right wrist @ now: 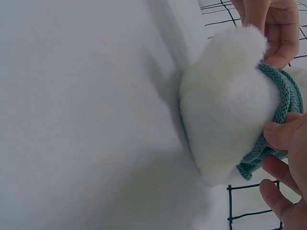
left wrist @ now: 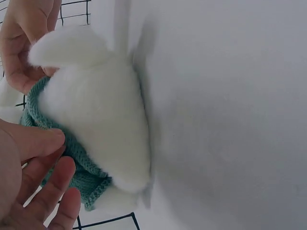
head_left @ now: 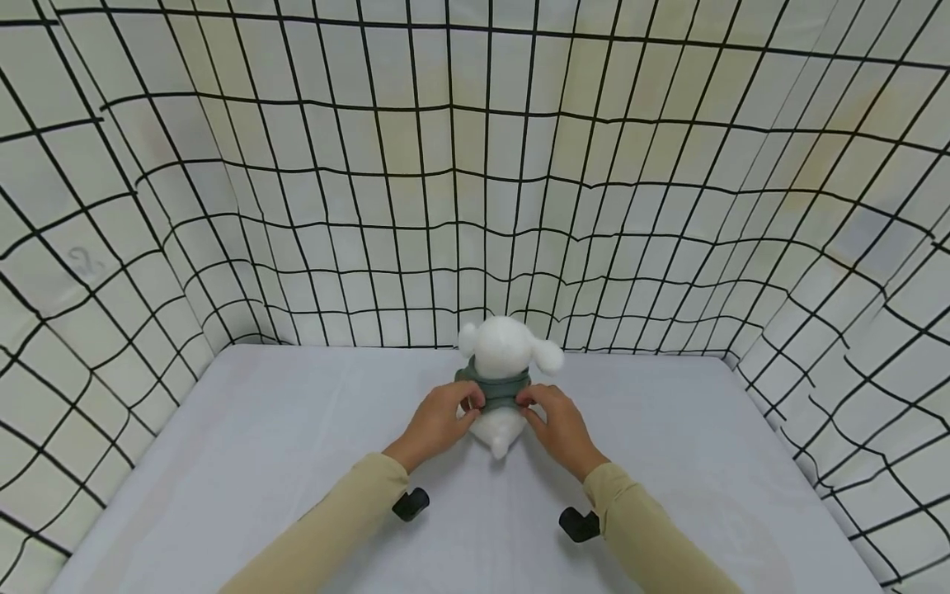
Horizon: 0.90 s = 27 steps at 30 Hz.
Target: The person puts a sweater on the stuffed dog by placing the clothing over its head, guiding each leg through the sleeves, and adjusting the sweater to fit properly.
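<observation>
A white plush toy [head_left: 503, 346] stands at the far middle of the table, back towards me, with a green knitted garment [head_left: 499, 389] bunched round its middle. My left hand [head_left: 467, 404] pinches the garment's left side and my right hand [head_left: 529, 403] pinches its right side. In the left wrist view the thumb [left wrist: 41, 141] presses on the green knit [left wrist: 79, 165] against the white body [left wrist: 100, 115]. From the right wrist, the right thumb [right wrist: 283, 134] lies on the garment's edge [right wrist: 283, 96] beside the plush [right wrist: 225, 115]. The toy's face is hidden.
The pale grey table top [head_left: 297, 462] is walled on three sides by white sheeting with a black grid [head_left: 475, 206]. Two small black wrist-camera mounts [head_left: 411, 503] [head_left: 579, 524] hang under my beige sleeves.
</observation>
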### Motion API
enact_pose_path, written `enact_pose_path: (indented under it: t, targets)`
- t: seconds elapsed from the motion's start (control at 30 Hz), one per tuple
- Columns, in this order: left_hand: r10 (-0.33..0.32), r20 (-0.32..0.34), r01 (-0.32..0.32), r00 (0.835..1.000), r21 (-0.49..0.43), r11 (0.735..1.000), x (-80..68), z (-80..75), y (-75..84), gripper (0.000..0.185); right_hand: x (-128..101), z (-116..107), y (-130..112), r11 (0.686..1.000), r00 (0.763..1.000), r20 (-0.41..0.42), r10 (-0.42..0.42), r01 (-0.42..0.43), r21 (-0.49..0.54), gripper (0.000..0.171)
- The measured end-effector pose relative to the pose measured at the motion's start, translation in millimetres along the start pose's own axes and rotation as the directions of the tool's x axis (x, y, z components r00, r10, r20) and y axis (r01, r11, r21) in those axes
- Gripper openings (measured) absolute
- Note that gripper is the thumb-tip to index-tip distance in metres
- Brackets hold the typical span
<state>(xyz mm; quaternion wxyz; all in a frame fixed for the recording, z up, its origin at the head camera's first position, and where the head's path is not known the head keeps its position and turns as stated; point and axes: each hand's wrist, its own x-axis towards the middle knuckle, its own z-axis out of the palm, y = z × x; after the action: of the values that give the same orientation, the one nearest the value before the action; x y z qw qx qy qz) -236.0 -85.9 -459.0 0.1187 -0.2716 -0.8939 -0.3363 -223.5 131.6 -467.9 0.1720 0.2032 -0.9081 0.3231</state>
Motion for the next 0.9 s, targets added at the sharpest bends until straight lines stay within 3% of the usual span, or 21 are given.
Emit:
enact_pose_path:
  t: [0.27, 0.4, 0.53, 0.63, 0.8, 0.9]
  targets:
    - [0.035, -0.019, -0.032, 0.999, 0.13, 0.991, 0.9, 5.5, -1.2, 0.015, 0, 3, 2, 0.998, 0.999, 0.026, -0.035, 0.036, -0.043, 0.017]
    - [0.031, 0.046, -0.038, 0.998, 0.171, 0.985, 1.1, 5.1, -2.3, 0.01, -2, 3, 3, 0.996, 0.998, 0.043, -0.042, 0.045, -0.076, 0.016]
    - [0.009, 0.135, -0.038, 0.991, 0.215, 0.976, -1.4, 2.9, -5.2, 0.013, -6, 5, 7, 0.995, 0.994, 0.109, 0.005, 0.006, -0.101, 0.016]
    - [0.001, 0.186, -0.047, 0.983, 0.244, 0.969, -1.5, 1.9, -6.9, 0.016, -7, 5, 9, 0.994, 0.986, 0.166, 0.03, -0.012, -0.106, 0.017]
    - [0.041, 0.226, -0.106, 0.973, 0.281, 0.954, -0.5, 2.0, -8.8, 0.018, -6, 3, 11, 0.996, 0.969, 0.246, 0.04, -0.02, -0.085, 0.015]
    - [0.037, 0.281, -0.12, 0.959, 0.284, 0.951, -0.9, 3.6, -10.9, 0.019, -6, 3, 13, 0.996, 0.954, 0.296, 0.056, -0.033, -0.082, 0.014]
